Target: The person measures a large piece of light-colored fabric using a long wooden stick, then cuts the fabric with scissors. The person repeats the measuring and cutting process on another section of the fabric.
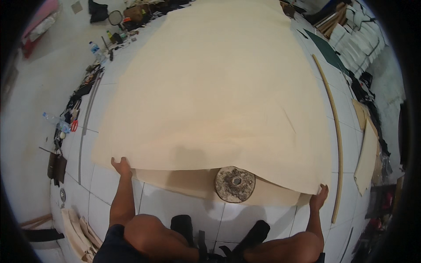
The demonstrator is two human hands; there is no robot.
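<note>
A large cream cloth (210,96) is spread over the tiled floor, its near edge lifted in front of me. My left hand (122,165) grips the near left corner area of this upper layer. At the near right corner, my right hand (320,196) is closed on the same edge. A lower cream layer (177,183) shows beneath the lifted edge. Between my hands, nearer the right, a round mottled disc-shaped weight (228,190) with a hole at its centre rests on the lower layer. The upper cloth's edge touches or partly covers its far side.
A long yellowish stick (335,118) lies along the right, a grey metal strip (87,114) along the left. Red-handled scissors (74,126) and plastic bottles (57,120) sit by the left wall. A green mat (326,50) and cream offcuts (366,153) lie on the right.
</note>
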